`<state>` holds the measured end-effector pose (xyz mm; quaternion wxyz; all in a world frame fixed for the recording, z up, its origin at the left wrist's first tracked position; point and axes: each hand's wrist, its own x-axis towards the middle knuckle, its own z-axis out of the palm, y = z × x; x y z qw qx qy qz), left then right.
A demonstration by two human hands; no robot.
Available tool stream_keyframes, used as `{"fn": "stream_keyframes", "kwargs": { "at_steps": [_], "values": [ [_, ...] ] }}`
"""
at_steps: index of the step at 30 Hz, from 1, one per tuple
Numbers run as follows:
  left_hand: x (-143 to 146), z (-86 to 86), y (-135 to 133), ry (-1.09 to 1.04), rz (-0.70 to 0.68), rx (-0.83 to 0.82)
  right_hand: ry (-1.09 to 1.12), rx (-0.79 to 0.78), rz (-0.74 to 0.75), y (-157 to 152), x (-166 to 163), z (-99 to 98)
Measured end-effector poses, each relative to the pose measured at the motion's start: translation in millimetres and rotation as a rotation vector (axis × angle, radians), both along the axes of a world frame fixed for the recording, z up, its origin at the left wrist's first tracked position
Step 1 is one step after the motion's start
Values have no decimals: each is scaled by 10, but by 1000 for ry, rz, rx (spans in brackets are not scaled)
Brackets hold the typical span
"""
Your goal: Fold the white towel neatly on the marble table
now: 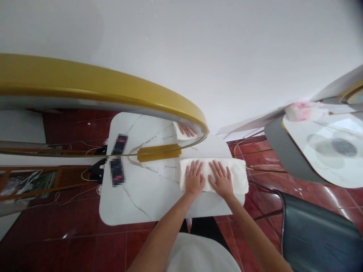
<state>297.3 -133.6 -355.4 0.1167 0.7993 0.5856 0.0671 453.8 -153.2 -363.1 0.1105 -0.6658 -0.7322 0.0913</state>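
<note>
Setting: indoor room with mirror stations, salon-like or a dressing area — home or shop, cannot tell. Evidence: gold-rimmed mirror at 10 o'clock, marble-patterned tabletop at 7; second table at 3, another gold rim nearby (similar fittings twice over). Black chair at 4; wooden shelving between 8 and 9; red tiled floor below; white wall at 12.
</note>
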Motion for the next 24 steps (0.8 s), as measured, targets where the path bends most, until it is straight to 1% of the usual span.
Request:
{"fn": "stream_keyframes", "kwargs": {
  "at_steps": [3,5,7,10,14,18,21,24],
  "values": [
    [-97,77,-337,-3,-78,-48,-10,-24,0,-425,-31,0],
    [-167,117,-525,1,-126,-71,-12,-31,1,-656,-53,-10],
    [-227,139,-660,8,-172,-80,-9,-32,1,-816,-74,-23],
    [-279,136,-752,14,-200,-93,-10,-38,-5,-917,-95,-40],
    [-282,112,-742,3,-190,-101,-23,-33,10,-888,-92,-59],
    [-259,111,-649,-9,-185,-92,-35,-23,38,-760,-65,-59],
    [-230,108,-495,-2,-164,-76,-41,-31,50,-567,-42,-44],
    [-191,71,-270,5,-129,-54,-28,-38,55,-284,-24,-31]
  ]
}}
